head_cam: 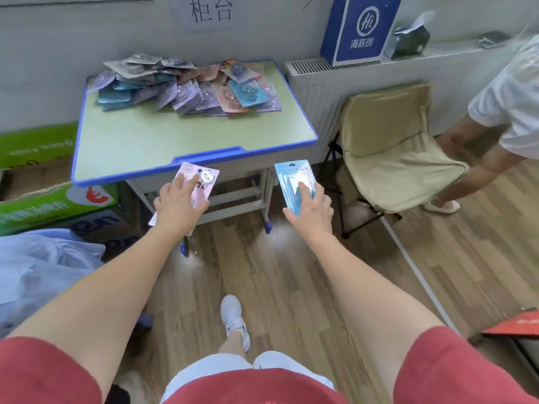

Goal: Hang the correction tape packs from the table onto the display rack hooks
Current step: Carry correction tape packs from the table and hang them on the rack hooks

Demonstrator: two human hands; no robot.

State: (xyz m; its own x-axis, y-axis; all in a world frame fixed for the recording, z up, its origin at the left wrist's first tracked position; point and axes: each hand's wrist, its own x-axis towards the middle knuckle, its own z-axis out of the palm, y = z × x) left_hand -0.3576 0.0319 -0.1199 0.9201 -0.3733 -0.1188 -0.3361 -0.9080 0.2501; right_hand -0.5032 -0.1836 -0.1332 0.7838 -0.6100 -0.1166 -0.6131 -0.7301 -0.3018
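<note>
Mostly, the head view is hiding the near ends of both held packs: the left hand (178,208) is covering the lower half of the pink pack (205,189), and the right hand (312,211) is covering the bottom of the blue pack (291,177). Each hand is gripping its card, with one finger stretching up the front face. Both packs are hanging in the air just in front of the table (145,141), near its blue front edge. Each long axis is running away from the person, with the hang-hole end pointing toward the table. The pink one is leaning right at its far end, and the blue one is standing nearly straight. The pink card is showing a panda figure. The blue card is carrying what seems to be a clear blister, though blur is smearing its print. Farther back, the pile of packs (189,86) is lying overlapped on the tabletop, in blue, purple and peach, many half buried.
</note>
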